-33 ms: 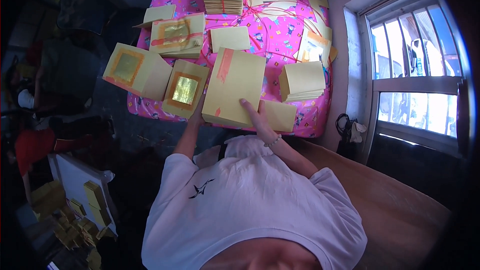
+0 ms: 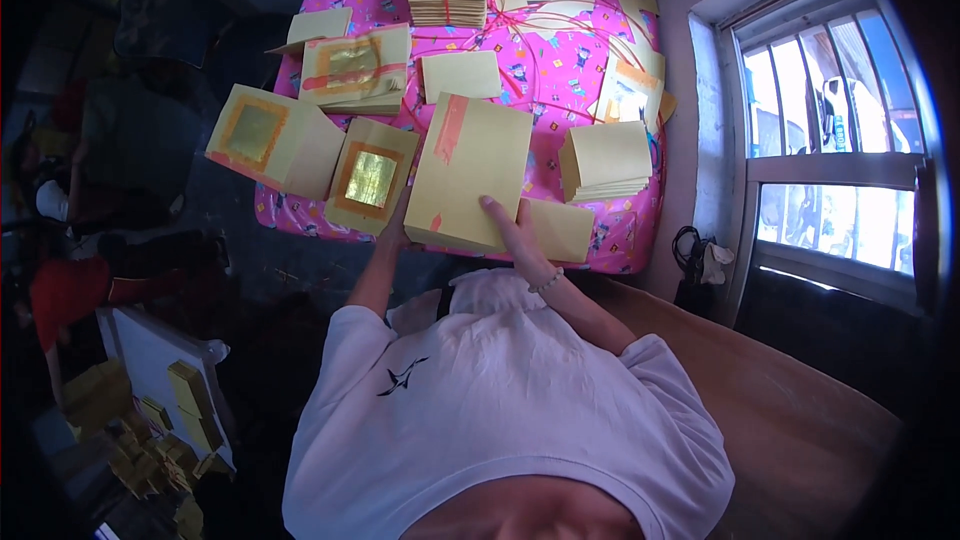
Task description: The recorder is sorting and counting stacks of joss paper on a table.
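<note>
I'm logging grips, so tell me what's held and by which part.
The paper stack: the right hand grips its lower-right edge, thumb on top; the left hand is at its lower-left corner, its fingers hidden.

- From here I see one thick yellow paper stack (image 2: 470, 175), rectangular, its sheets squared together and their edges showing along the near side.
- Its top face carries a pinkish-red strip (image 2: 450, 128) toward the far left corner and a small red mark (image 2: 436, 221) near the near left one.
- I see it slanted, far end to the right, near the bench's (image 2: 548, 165) near edge; whether it touches down, I can't tell.
</note>
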Action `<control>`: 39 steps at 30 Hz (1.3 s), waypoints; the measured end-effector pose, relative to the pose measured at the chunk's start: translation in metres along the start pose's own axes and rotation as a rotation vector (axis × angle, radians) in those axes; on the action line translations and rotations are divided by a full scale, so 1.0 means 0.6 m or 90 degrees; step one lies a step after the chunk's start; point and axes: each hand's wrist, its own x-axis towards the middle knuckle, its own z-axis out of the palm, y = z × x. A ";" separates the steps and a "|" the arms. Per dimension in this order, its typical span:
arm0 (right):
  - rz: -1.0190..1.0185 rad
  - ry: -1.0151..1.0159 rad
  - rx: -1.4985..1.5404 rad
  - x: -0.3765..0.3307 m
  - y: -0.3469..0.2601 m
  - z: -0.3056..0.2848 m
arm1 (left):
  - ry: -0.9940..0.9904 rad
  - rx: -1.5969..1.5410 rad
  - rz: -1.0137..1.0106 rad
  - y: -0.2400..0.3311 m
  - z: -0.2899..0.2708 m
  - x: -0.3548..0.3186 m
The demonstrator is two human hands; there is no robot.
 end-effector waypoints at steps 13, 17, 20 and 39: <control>-0.049 -0.031 -0.006 0.024 0.032 0.002 | -0.054 -0.159 -0.445 0.055 -0.028 0.015; -0.086 -0.022 0.004 0.023 0.052 -0.005 | -0.050 -0.197 -0.430 0.120 -0.022 0.029; -0.029 -0.040 -0.026 0.029 0.049 -0.009 | -0.032 -0.156 -0.454 0.129 -0.025 0.025; -0.426 -0.090 -0.419 0.151 -0.140 -0.080 | 0.489 0.145 -0.099 0.262 0.020 -0.049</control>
